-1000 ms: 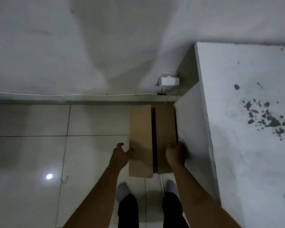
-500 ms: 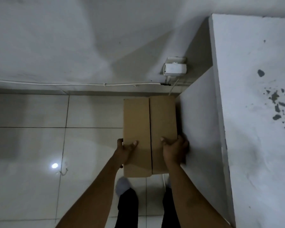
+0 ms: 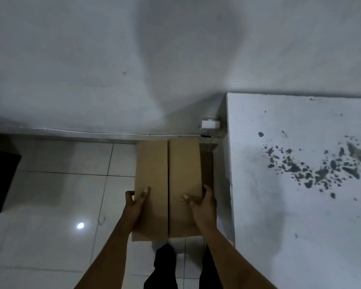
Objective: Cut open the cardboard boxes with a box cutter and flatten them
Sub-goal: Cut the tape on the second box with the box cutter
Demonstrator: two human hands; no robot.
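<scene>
A brown cardboard box [image 3: 167,174] with its two top flaps closed along a middle seam is held up in front of me, above the tiled floor. My left hand [image 3: 136,202] grips its left side, thumb lying on the top flap. My right hand [image 3: 200,201] grips its right side, thumb on the right flap. No box cutter shows in view.
A white ledge [image 3: 300,184] with dark debris specks rises at the right, close to the box. A white wall socket [image 3: 209,124] and a cable run along the wall base. A dark object [image 3: 0,178] lies at far left. My feet stand below the box.
The box has come up off the floor and nearer to me. Both thumbs now lie on top of the closed flaps; the gap between the flaps has shut.
</scene>
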